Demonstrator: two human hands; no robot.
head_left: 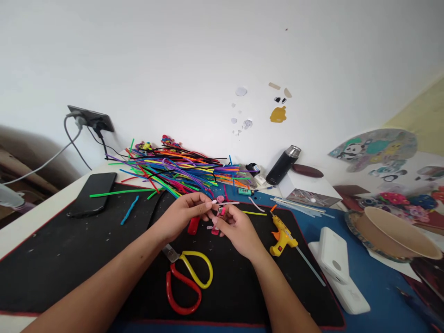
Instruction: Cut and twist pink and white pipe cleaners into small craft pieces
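Both hands meet over the black mat (69,254). My left hand (185,212) has its fingers pinched round a small pink piece (220,199) with a thin pale stem sticking out to the right. My right hand (236,226) curls its fingers round a small pink and red piece (219,215) just below it. The two pieces are close together; I cannot tell whether they touch. Red and yellow scissors (187,282) lie on the mat under my left wrist. A small red object (193,225) lies beneath my left hand.
A heap of coloured pipe cleaners (173,171) fills the back of the table. A yellow glue gun (282,236) lies to the right, a phone (93,193) to the left, white power banks (338,266) and a wide bowl (395,231) further right, a black flask (282,165) behind.
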